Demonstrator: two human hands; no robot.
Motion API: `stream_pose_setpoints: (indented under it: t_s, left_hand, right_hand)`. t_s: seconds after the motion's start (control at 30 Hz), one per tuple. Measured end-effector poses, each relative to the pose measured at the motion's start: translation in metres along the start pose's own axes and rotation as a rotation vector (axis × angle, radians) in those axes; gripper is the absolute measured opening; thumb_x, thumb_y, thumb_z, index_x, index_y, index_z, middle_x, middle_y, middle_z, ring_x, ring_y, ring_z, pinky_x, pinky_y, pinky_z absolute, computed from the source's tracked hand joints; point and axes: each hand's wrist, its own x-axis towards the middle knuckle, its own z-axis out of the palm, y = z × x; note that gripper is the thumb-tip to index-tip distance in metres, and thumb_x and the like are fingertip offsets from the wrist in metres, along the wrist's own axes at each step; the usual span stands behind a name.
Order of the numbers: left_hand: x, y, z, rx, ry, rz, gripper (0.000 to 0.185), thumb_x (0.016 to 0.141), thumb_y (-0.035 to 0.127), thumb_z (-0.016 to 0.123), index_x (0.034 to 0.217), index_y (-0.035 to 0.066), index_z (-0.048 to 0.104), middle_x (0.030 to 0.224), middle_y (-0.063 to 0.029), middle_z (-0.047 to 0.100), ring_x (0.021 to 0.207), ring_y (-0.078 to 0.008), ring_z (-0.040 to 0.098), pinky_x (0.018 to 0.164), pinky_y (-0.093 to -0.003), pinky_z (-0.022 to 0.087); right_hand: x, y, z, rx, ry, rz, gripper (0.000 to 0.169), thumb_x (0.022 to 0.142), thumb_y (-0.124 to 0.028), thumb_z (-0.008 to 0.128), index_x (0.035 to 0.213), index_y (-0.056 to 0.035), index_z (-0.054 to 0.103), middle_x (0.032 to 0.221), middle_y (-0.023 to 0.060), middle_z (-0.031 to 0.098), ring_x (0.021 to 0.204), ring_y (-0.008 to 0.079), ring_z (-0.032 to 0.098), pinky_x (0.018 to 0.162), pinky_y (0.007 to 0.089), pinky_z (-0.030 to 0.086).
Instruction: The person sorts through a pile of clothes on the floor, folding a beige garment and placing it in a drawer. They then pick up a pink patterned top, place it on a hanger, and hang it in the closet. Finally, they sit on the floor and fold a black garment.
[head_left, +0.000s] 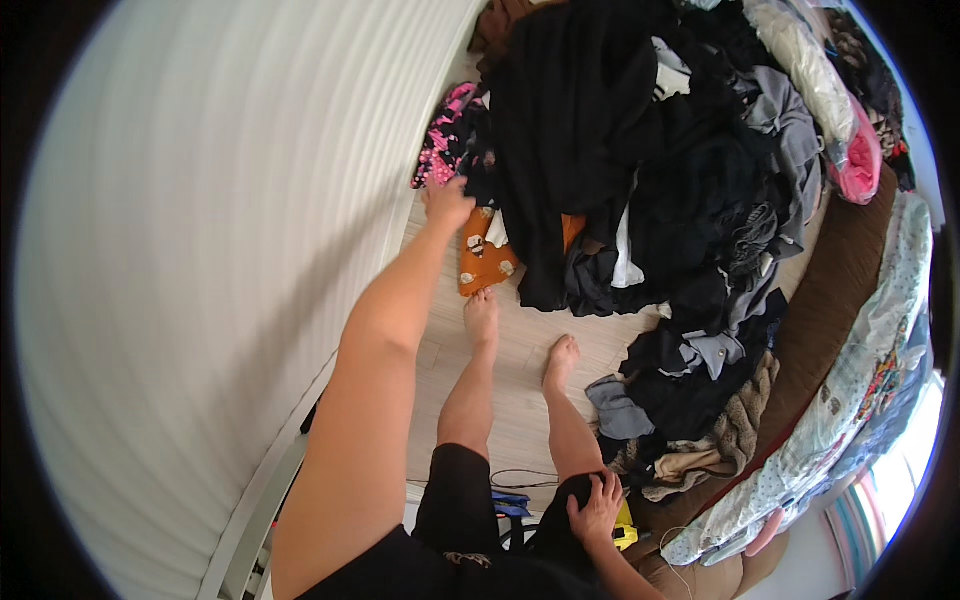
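Observation:
My left hand (448, 202) is stretched forward to the near end of a black cloth garment with a pink pattern (442, 142), beside the white wall. Its fingertips blur into the cloth, so a grip cannot be made out. Just below that hand, an orange cloth with a printed animal pattern (486, 259) lies on the floor by my left foot. My right hand (598, 504) rests on the knee of my black shorts, fingers apart and holding nothing. Ahead of me is a big heap of mostly black clothes (585, 135), with white and grey pieces among them.
The white ribbed wall (225, 187) runs along my left. To the right stands a brown sofa (832, 277) with plastic-wrapped bedding (862, 375) on it. More dark clothes (690, 397) and a brown fleecy cloth (739, 427) lie beside it. A black cable (525, 472) crosses the floor.

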Motion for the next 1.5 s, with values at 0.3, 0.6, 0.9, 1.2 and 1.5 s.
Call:
stream_pose_setpoints:
  t_s: [0.3, 0.6, 0.9, 1.2, 1.5]
  left_hand:
    - [0.041, -0.005, -0.038, -1.217, -0.125, -0.078, 0.022, 0.086, 0.003, 0.066, 0.107, -0.004, 0.066, 0.099, -0.0102, 0.068, 0.087, -0.0184, 0.064, 0.079, -0.0297, 0.050]
    - [-0.272, 0.096, -0.293, -1.477, -0.214, 0.181, 0.009, 0.079, -0.005, 0.066, 0.089, -0.003, 0.066, 0.087, -0.0108, 0.067, 0.078, -0.0192, 0.062, 0.071, -0.0319, 0.051]
    - [-0.536, 0.198, -0.532, -1.491, -0.160, 0.601, 0.011, 0.077, -0.003, 0.070, 0.085, 0.000, 0.062, 0.083, -0.0092, 0.068, 0.068, -0.0142, 0.062, 0.063, -0.0247, 0.050]
    - [-0.592, 0.229, -0.672, -1.425, 0.026, 0.742, 0.018, 0.095, 0.004, 0.050, 0.111, -0.002, 0.058, 0.105, -0.0174, 0.067, 0.094, -0.0264, 0.068, 0.080, -0.0392, 0.059]
    - [-0.625, 0.281, -0.695, -1.602, 0.041, 0.642, 0.039, 0.097, 0.009, 0.040, 0.130, -0.009, 0.049, 0.130, -0.0225, 0.054, 0.115, -0.0298, 0.056, 0.101, -0.0421, 0.047]
  right_hand:
    - [0.000, -0.006, 0.003, 0.030, -0.034, 0.054, 0.059, 0.071, -0.029, 0.069, 0.122, -0.0067, 0.050, 0.136, 0.0174, 0.039, 0.131, 0.0397, 0.033, 0.105, 0.0536, 0.030]
    - [0.047, -0.034, -0.045, 0.315, 0.049, -0.153, 0.066, 0.072, -0.020, 0.071, 0.129, -0.0018, 0.044, 0.124, 0.0207, 0.050, 0.119, 0.0402, 0.043, 0.102, 0.0491, 0.034]
    - [-0.020, -0.248, -0.320, 0.585, 0.686, -0.764, 0.085, 0.058, -0.014, 0.085, 0.131, -0.0078, 0.043, 0.135, 0.0151, 0.042, 0.127, 0.0390, 0.037, 0.102, 0.0486, 0.033]
    - [-0.089, -0.183, -0.490, 0.638, 0.297, -1.079, 0.016, 0.074, -0.004, 0.061, 0.089, 0.0012, 0.061, 0.072, 0.0103, 0.059, 0.072, 0.0157, 0.056, 0.070, 0.0312, 0.048]
    - [-0.177, -0.083, -0.651, 0.744, 0.589, -1.094, 0.025, 0.073, 0.001, 0.066, 0.068, -0.0078, 0.044, 0.066, -0.0078, 0.037, 0.064, 0.0040, 0.036, 0.056, 0.0228, 0.031]
